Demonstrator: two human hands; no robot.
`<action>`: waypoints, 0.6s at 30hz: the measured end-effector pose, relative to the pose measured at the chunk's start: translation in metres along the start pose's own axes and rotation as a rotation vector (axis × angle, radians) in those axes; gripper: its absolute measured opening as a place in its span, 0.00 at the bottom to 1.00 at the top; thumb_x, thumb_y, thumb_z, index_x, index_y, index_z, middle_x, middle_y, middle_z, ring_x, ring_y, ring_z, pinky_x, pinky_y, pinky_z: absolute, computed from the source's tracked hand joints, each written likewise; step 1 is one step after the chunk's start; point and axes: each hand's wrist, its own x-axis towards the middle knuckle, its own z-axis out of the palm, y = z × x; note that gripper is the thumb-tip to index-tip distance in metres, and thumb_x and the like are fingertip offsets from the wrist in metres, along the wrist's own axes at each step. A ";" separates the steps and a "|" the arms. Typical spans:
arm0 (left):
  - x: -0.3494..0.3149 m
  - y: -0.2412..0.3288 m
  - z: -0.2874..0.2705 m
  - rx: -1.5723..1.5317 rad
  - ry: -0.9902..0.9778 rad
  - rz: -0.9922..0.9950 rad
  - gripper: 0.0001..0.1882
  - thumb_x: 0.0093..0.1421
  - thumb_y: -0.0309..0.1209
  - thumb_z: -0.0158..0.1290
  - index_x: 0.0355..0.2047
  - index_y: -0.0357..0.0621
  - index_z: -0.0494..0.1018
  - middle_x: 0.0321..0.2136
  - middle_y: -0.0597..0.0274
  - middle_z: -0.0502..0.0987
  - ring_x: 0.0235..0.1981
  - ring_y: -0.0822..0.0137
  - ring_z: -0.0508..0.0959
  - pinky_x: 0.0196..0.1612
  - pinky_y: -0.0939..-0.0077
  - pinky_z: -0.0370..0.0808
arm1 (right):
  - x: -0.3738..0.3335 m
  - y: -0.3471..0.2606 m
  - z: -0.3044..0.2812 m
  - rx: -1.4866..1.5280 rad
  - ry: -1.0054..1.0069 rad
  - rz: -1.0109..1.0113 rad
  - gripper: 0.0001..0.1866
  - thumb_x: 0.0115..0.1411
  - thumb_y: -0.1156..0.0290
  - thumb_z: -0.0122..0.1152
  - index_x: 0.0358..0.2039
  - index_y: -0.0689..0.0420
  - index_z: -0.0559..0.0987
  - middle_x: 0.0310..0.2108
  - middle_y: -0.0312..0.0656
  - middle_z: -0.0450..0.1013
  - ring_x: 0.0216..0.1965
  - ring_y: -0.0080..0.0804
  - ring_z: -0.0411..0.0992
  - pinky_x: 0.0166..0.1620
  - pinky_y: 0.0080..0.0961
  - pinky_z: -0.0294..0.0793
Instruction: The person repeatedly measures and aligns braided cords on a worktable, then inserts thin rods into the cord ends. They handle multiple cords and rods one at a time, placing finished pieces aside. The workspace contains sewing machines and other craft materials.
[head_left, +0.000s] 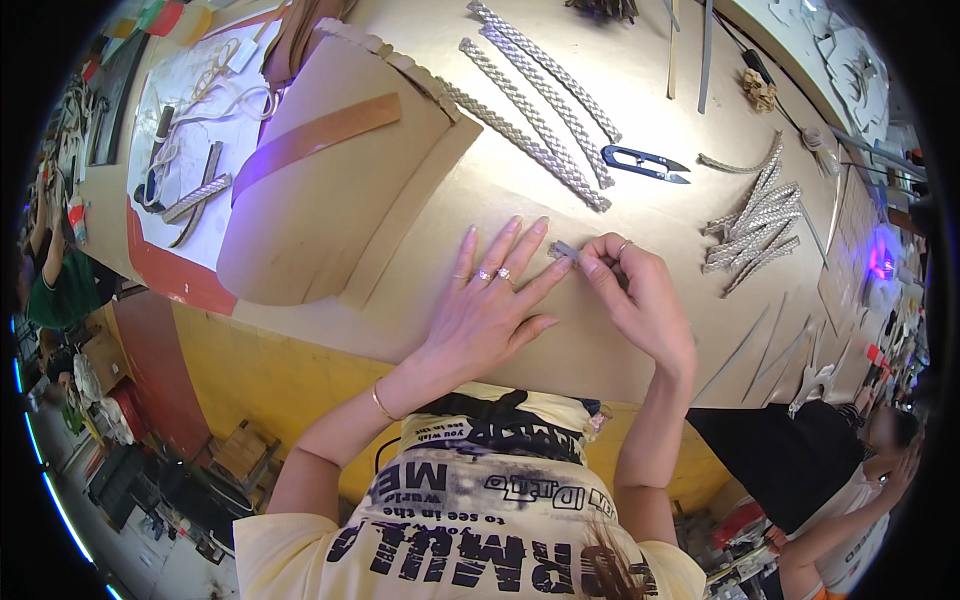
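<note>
My left hand [487,305] lies on the tan tabletop [400,330] with its fingers spread. Its index fingertip meets one end of a short grey strip [566,250], which my right hand [643,300] pinches between thumb and fingers. Just beyond the hands lie dark thread snips [640,162]. Several beige braided cords [540,110] stretch away from me, side by side. A loose heap of shorter braided cords [757,225] sits to the right of my right hand.
At left, a large brown sheet [320,220] carries a tan strap [320,135]. White paper [200,130] with cords lies beyond it. Thin grey strips [765,340] are scattered near the right edge. One person [850,530] sits at lower right; another person [65,285] is far left.
</note>
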 end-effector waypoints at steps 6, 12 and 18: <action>-0.002 -0.004 0.001 -0.076 0.023 -0.016 0.32 0.61 0.46 0.58 0.65 0.59 0.66 0.70 0.46 0.50 0.72 0.46 0.49 0.70 0.38 0.42 | -0.005 -0.002 0.003 -0.049 0.035 -0.027 0.10 0.65 0.68 0.55 0.35 0.62 0.78 0.21 0.47 0.72 0.21 0.36 0.68 0.29 0.32 0.67; -0.004 -0.009 0.006 -0.093 0.089 0.019 0.28 0.60 0.43 0.60 0.60 0.55 0.71 0.69 0.44 0.53 0.70 0.43 0.53 0.69 0.36 0.45 | -0.011 -0.005 0.003 -0.055 0.021 0.058 0.09 0.65 0.68 0.56 0.34 0.61 0.78 0.22 0.46 0.72 0.22 0.37 0.69 0.30 0.32 0.68; -0.005 -0.011 0.010 -0.089 0.185 0.058 0.25 0.58 0.39 0.62 0.56 0.51 0.74 0.67 0.44 0.58 0.68 0.43 0.58 0.67 0.34 0.51 | -0.011 -0.007 0.006 -0.125 0.041 -0.047 0.09 0.65 0.69 0.57 0.34 0.61 0.78 0.30 0.47 0.75 0.27 0.43 0.73 0.34 0.35 0.70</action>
